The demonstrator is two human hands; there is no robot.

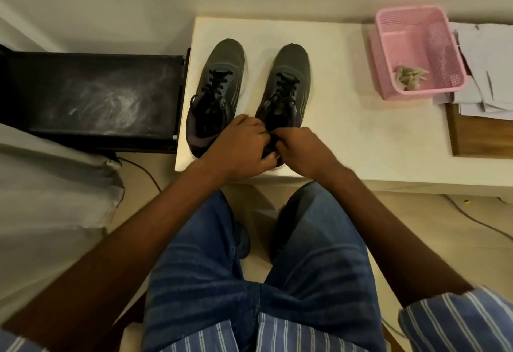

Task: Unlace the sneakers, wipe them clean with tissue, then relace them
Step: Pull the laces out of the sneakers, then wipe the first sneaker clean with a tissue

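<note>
striped blue shirt hem (pixel 277 335) and blue denim-clad legs (pixel 305 254) fill the bottom centre of the frame; person is seated, both bare forearms reaching up-frame.

left hand (pixel 238 149) and right hand (pixel 301 152) meet at centre frame over the heel end of the right-side dark grey mesh sneaker (pixel 288 79). fingers of both curl inward on something dark between them, probably the black lace ends (pixel 273 140); exactly what each pinches is hidden by the knuckles.

left-side dark grey mesh sneaker (pixel 216 85) sits just beside it, laced with black lace, untouched. both stand on the white tabletop (pixel 333 129), heels near its front edge.

risks, judged: heel overhangs the near edge, so a hard tug could pull the shoe off; a rushed pull may tighten a knot.

pink perforated plastic basket (pixel 416 52), upper right, holds a crumpled greyish wad (pixel 410 77); white papers (pixel 485 74) beside it. black dusty box (pixel 97 93) at left.
</note>
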